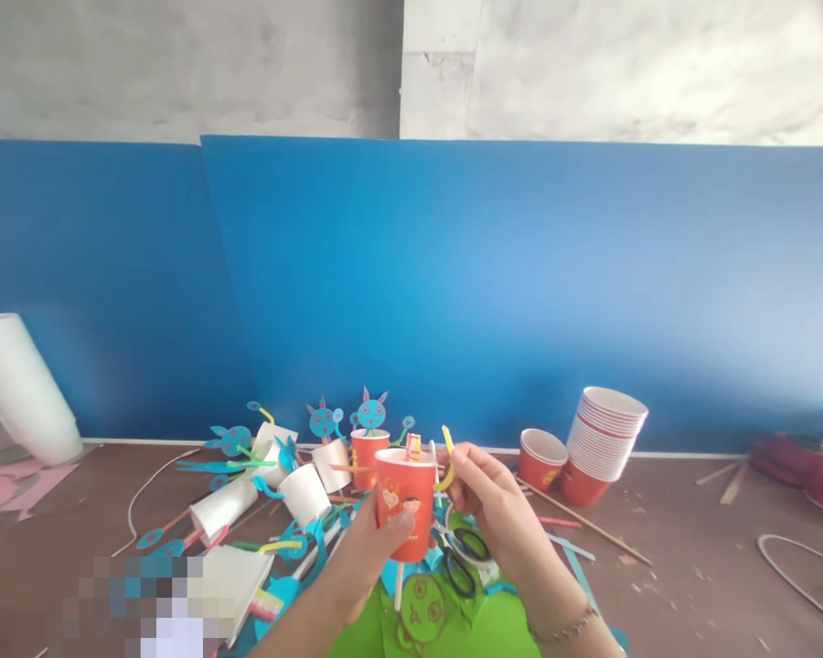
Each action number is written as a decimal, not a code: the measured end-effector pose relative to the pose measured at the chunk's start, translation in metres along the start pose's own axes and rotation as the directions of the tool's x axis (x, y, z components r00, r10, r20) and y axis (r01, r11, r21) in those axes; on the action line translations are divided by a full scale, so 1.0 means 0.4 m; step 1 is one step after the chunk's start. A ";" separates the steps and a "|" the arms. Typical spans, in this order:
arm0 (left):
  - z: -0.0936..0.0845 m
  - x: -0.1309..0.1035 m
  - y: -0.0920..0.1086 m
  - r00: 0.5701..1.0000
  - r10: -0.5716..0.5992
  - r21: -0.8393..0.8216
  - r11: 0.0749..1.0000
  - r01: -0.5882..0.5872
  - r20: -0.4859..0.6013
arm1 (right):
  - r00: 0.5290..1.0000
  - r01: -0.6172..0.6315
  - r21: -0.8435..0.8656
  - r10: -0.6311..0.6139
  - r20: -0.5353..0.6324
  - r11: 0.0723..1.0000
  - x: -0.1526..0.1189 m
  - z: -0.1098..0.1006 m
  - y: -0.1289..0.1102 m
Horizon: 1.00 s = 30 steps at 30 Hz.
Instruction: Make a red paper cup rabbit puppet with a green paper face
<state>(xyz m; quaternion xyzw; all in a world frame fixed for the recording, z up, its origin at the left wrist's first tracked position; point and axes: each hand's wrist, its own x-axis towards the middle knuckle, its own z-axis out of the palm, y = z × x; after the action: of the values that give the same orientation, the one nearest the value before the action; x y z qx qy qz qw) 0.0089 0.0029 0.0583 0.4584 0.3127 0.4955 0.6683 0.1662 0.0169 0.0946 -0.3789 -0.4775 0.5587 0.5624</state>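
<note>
My left hand (pixel 360 557) is wrapped round a red paper cup (pixel 406 484) printed with cartoon figures, held upright above the table. A pale stick (pixel 399 589) hangs below the cup's base, and a small red-and-yellow piece (pixel 412 445) pokes above its rim. Between the thumb and fingers of my right hand (pixel 494 503) is a bent yellow straw (pixel 448 440), its lower end close to the cup's right side; whether it enters the wall I cannot tell. Under my hands lie black-handled scissors (pixel 461 576) and green paper (pixel 480 626) with a drawn face.
Finished cup figures with blue animal heads (pixel 371 413) and several white cups (pixel 306 494) crowd the left and back. At right stand a single red cup (pixel 543 459) and a tall cup stack (pixel 603 439). A thin wooden stick (pixel 590 523) and a cable (pixel 796 571) lie on the table.
</note>
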 end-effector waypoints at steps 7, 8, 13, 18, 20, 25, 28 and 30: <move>-0.020 0.012 0.008 0.957 0.182 -0.050 0.979 -0.198 -0.225 | 0.999 -0.013 0.189 0.020 -0.035 0.982 0.005 -0.006 -0.010; -0.026 0.013 0.013 0.945 0.206 -0.037 0.974 -0.222 -0.256 | 0.999 -0.014 0.198 0.020 -0.028 0.980 0.004 -0.005 -0.012; -0.057 0.016 0.034 0.935 0.254 -0.026 0.963 -0.269 -0.249 | 0.995 -0.039 0.206 0.020 0.095 0.978 -0.002 -0.003 -0.013; -0.080 0.010 0.059 0.991 0.078 -0.148 0.985 -0.094 -0.108 | 0.981 -0.106 0.177 0.074 0.181 0.979 -0.003 -0.013 -0.015; -0.083 0.005 0.066 0.999 0.019 -0.193 0.981 -0.026 -0.038 | 0.977 -0.114 0.142 0.085 0.194 0.983 -0.003 -0.016 -0.019; -0.080 0.002 0.072 0.992 -0.053 -0.188 0.979 0.073 0.110 | 0.966 -0.148 0.051 0.133 0.220 0.988 -0.008 -0.020 -0.027; -0.079 0.003 0.077 0.972 -0.113 -0.059 0.990 0.127 0.208 | 0.970 -0.119 -0.034 0.124 0.210 0.992 -0.013 -0.021 -0.028; -0.079 0.003 0.081 0.953 -0.189 0.052 0.982 0.181 0.238 | 0.962 -0.100 -0.137 0.131 0.241 0.986 -0.018 -0.020 -0.029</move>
<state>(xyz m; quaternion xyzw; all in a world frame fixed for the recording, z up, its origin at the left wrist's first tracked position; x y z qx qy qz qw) -0.0305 0.0164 0.0761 0.4938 0.2777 0.3665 0.7380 0.1777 0.0096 0.1029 -0.3669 -0.5551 0.6031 0.4399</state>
